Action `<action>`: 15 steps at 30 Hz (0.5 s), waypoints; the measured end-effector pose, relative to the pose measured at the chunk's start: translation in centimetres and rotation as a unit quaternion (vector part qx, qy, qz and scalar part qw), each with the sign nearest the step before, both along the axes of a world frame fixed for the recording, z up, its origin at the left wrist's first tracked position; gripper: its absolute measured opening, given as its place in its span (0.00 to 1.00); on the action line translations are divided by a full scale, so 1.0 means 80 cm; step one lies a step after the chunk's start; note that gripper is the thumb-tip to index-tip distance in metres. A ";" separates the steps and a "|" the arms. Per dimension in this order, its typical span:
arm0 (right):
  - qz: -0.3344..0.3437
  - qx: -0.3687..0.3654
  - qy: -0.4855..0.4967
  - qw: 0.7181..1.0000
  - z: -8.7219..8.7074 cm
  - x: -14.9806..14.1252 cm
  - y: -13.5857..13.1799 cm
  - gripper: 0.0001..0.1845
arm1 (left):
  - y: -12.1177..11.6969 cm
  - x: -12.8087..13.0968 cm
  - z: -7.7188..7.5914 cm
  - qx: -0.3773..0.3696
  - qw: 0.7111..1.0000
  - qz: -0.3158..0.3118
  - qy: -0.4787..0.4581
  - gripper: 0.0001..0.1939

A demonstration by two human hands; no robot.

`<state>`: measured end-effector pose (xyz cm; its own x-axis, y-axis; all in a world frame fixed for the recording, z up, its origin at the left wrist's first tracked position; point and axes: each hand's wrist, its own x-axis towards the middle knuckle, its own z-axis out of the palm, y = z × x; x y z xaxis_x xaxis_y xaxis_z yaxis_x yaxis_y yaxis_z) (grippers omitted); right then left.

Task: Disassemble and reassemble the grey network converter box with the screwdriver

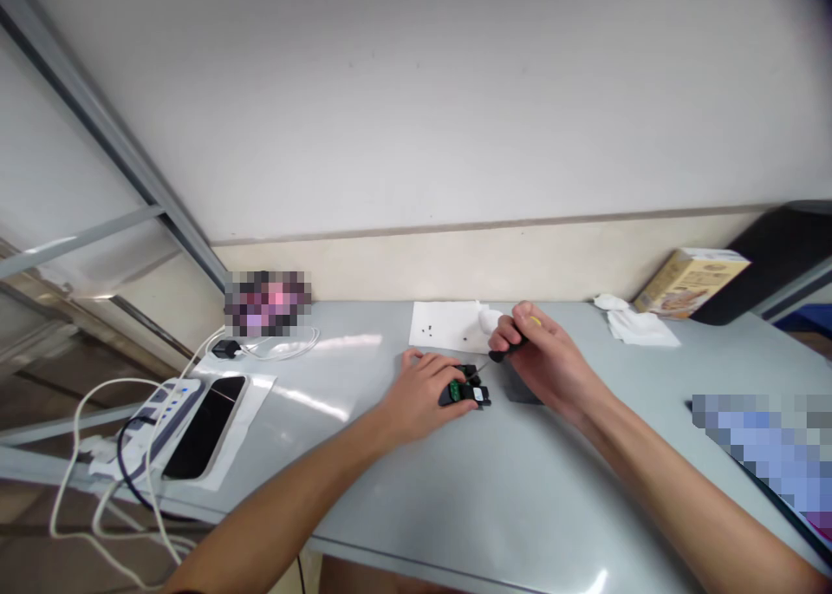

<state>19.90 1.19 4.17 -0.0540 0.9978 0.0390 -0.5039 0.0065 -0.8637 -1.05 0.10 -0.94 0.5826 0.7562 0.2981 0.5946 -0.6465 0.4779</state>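
Observation:
A small black device with a green circuit board (455, 392) lies opened on the grey table. My left hand (429, 394) is closed around its left side, fingers along the far edge and thumb along the near edge. In my right hand (536, 351) is a screwdriver (499, 354) with a black and yellow handle. Its thin shaft slants down and left, and the tip reaches the device; whether it sits in a screw is too small to tell. Partly hidden under my right hand is a flat dark piece (520, 388).
Behind the device, a white paper sheet (442, 325) carries several tiny dark bits. Left are a phone (206, 427), a power strip (152, 425) and loose white cables. Right are tissues (640, 327), a yellow box (692, 283) and a blurred blue item (767, 455). A wall closes off the back.

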 end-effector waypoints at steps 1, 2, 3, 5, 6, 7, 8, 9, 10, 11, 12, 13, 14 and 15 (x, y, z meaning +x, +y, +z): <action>-0.009 0.004 -0.002 1.000 -0.002 -0.001 0.001 0.21 | 0.000 0.000 0.000 -0.002 1.000 0.000 -0.002 0.13; -0.021 0.009 -0.009 1.000 -0.003 -0.001 0.002 0.21 | 0.000 0.000 0.001 -0.004 1.000 0.000 -0.002 0.13; -0.031 0.015 -0.021 0.999 -0.005 -0.002 0.003 0.20 | 0.000 0.000 0.001 -0.006 1.000 0.000 -0.002 0.13; -0.052 0.030 -0.066 0.996 -0.008 -0.001 0.004 0.20 | 0.000 0.000 0.001 -0.007 1.000 -0.001 -0.001 0.12; -0.064 0.041 -0.105 0.992 -0.010 0.000 0.004 0.21 | 0.001 -0.001 0.000 -0.006 1.000 -0.002 0.000 0.12; -0.082 0.053 -0.157 0.983 -0.011 0.002 0.003 0.23 | 0.001 -0.001 0.000 -0.004 1.000 -0.004 0.000 0.12; -0.106 0.064 -0.219 0.968 -0.013 0.005 0.003 0.25 | 0.001 -0.001 -0.001 -0.002 1.000 -0.005 0.000 0.12; -0.131 0.071 -0.284 0.947 -0.014 0.008 0.002 0.26 | 0.001 -0.002 -0.001 -0.001 1.000 -0.006 0.000 0.12; -0.156 0.072 -0.342 0.924 -0.015 0.012 0.001 0.26 | 0.001 -0.002 -0.002 0.000 1.000 -0.007 0.001 0.12; -0.172 0.066 -0.385 0.904 -0.015 0.015 -0.001 0.27 | 0.001 -0.002 -0.002 0.000 1.000 -0.006 0.002 0.12; -0.187 0.058 -0.410 0.891 -0.015 0.018 -0.002 0.28 | 0.001 -0.002 -0.002 -0.001 1.000 -0.005 0.004 0.12; -0.202 0.049 -0.420 0.883 -0.014 0.021 -0.003 0.28 | 0.001 -0.001 -0.002 -0.002 1.000 -0.003 0.006 0.12; -0.221 0.043 -0.417 0.881 -0.013 0.023 -0.004 0.29 | 0.001 -0.001 -0.001 -0.003 1.000 -0.002 0.008 0.12; -0.246 0.039 -0.408 0.878 -0.012 0.024 -0.005 0.28 | 0.001 -0.001 -0.001 -0.004 1.000 -0.002 0.009 0.12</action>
